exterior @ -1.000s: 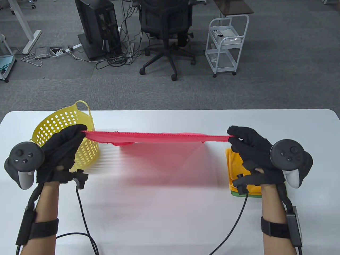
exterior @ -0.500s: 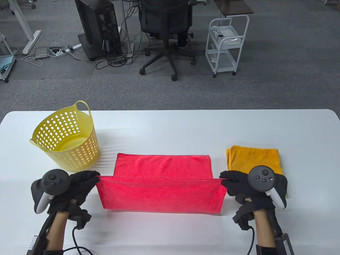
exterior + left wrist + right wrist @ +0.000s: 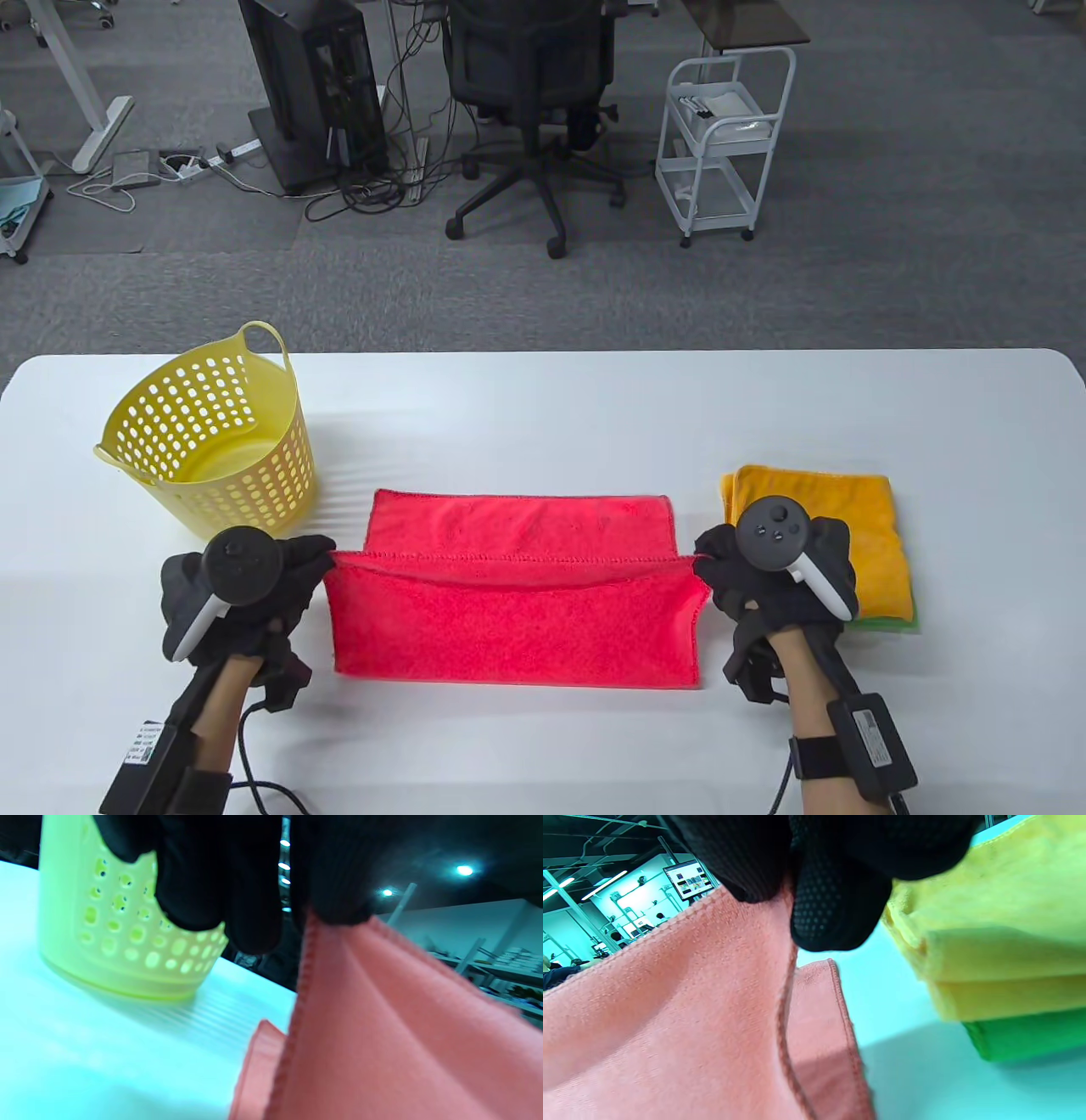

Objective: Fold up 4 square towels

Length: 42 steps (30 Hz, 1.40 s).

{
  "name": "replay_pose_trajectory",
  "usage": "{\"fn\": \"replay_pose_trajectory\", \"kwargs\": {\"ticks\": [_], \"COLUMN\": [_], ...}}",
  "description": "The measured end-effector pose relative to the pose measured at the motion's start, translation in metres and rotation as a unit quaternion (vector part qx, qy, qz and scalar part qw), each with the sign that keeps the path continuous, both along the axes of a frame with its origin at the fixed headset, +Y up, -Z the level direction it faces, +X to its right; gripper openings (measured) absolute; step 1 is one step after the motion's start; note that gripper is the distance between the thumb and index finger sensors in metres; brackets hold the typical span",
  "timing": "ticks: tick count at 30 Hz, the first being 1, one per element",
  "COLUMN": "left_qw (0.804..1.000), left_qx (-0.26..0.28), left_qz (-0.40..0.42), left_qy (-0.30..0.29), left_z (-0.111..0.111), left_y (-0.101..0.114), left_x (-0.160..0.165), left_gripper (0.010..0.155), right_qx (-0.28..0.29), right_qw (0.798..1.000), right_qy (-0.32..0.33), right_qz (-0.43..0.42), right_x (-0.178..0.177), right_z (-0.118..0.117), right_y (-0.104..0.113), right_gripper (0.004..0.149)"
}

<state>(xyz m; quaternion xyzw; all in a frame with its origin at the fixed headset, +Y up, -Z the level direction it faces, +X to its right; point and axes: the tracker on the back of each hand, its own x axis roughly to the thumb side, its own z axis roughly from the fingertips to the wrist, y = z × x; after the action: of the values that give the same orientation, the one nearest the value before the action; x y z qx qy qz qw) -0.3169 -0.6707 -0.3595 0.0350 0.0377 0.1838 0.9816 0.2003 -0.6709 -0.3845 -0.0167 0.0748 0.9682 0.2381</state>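
Red towel (image 3: pixel 517 615) – half-folded, lying mid-table, near half raised.
Left hand (image 3: pixel 246 594) and right hand (image 3: pixel 764 577) are each pinching a top corner; yellow basket (image 3: pixel 212 441) is sitting at left, orange towel (image 3: pixel 857 518) stacked over green towel (image 3: pixel 891 624) at right.

left hand (image 3: pixel 246 594): low, fingers pinched | right hand (image 3: pixel 776 577): low, fingers pinched | forearms parallel, well apart

Hands (image 3: pixel 509 586) lowered the red towel (image 3: pixel 517 624), perhaps slackening it.
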Motion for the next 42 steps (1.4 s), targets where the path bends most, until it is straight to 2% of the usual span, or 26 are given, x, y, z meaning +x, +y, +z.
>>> {"fn": "replay_pose_trajectory", "kwargs": {"ticks": [4,9,19,22,30,34,37,39,42], "left_qw": [0.999,0.996,0.984,0.982,0.978,0.979,0.980,0.984,0.987], "left_qx": [-0.001,-0.033,-0.086,-0.113,-0.131,-0.130,-0.124,-0.098,-0.098], "left_qz": [-0.004,-0.007,-0.024,-0.025,-0.020,-0.004,0.006,0.011,0.000], "left_qy": [0.044,0.084,0.153,0.150,0.162,0.158,0.154,0.150,0.127], "left_z": [-0.028,-0.065,-0.105,-0.113,-0.117,-0.111,-0.100,-0.087,-0.068], "left_y": [0.001,-0.015,-0.046,-0.057,-0.077,-0.077,-0.071,-0.065,-0.055], "left_x": [0.009,0.024,0.043,0.044,0.041,0.038,0.036,0.034,0.030], "left_gripper": [0.036,0.036,0.037,0.037,0.041,0.048,0.052,0.052,0.052], "right_qx": [-0.010,-0.041,-0.101,-0.128,-0.123,-0.114,-0.103,-0.103,-0.146], "right_qw": [0.999,0.996,0.987,0.984,0.982,0.983,0.983,0.982,0.976], "right_qy": [-0.030,-0.074,-0.109,-0.105,-0.125,-0.114,-0.111,-0.111,-0.109], "right_qz": [-0.008,0.013,0.067,0.068,0.071,0.085,0.107,0.113,0.123], "right_x": [0.000,-0.005,-0.019,-0.020,-0.022,-0.024,-0.028,-0.032,-0.038], "right_z": [-0.030,-0.065,-0.103,-0.108,-0.116,-0.109,-0.096,-0.085,-0.071], "right_y": [-0.003,-0.013,-0.041,-0.050,-0.066,-0.066,-0.058,-0.054,-0.054], "right_gripper": [0.043,0.043,0.043,0.043,0.043,0.057,0.064,0.065,0.066]}}
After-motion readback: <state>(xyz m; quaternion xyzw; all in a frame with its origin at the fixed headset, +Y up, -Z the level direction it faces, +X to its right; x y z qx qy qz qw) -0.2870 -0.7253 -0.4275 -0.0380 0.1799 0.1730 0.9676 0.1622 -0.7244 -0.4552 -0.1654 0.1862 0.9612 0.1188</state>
